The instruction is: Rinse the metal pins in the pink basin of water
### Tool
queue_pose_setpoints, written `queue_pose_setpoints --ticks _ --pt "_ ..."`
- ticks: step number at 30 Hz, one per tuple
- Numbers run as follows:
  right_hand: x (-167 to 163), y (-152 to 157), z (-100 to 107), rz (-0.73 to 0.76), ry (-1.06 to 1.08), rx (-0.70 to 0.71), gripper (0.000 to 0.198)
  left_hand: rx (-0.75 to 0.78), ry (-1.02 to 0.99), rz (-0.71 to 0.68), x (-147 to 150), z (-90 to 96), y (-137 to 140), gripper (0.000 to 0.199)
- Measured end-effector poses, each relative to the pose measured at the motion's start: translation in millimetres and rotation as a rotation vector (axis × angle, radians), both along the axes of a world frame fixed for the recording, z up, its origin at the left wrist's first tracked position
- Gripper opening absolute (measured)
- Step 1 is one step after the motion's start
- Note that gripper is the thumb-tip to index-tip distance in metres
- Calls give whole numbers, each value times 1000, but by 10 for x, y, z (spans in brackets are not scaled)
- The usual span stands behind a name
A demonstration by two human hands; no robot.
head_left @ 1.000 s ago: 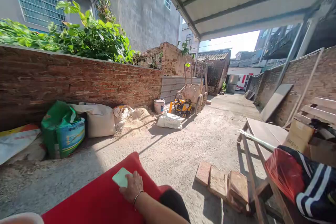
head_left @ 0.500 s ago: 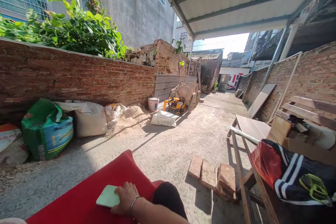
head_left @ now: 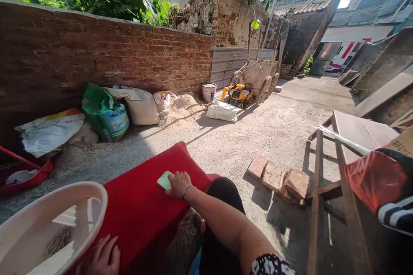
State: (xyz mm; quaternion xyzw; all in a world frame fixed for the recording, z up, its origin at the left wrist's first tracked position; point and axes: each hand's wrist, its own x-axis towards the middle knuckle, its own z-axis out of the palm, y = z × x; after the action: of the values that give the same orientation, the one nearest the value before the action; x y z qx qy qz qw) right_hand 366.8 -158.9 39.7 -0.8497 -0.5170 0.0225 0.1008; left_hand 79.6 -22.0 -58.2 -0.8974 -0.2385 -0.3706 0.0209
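While right hand grip presses flat on half-hidden green pad | left hand spread on red cloth, cropped

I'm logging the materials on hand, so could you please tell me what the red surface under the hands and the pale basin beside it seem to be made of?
The red cloth looks like matte woven or felted fabric: it drapes softly over its support with a rounded fold and no shine. The pale basin seems moulded plastic: a smooth, slightly glossy rolled rim, thin wall, even cream colour. The right hand presses a mint-green phone on the cloth.
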Motion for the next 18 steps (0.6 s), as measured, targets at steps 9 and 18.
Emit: queue_pose_setpoints --ticks 9,18 --pt "-410 -660 -74 212 -56 23 44 50 161 140 -1 104 -253 27" --pt "460 -961 14 -274 -89 -111 39 -20 201 168 -9 205 -353 27"
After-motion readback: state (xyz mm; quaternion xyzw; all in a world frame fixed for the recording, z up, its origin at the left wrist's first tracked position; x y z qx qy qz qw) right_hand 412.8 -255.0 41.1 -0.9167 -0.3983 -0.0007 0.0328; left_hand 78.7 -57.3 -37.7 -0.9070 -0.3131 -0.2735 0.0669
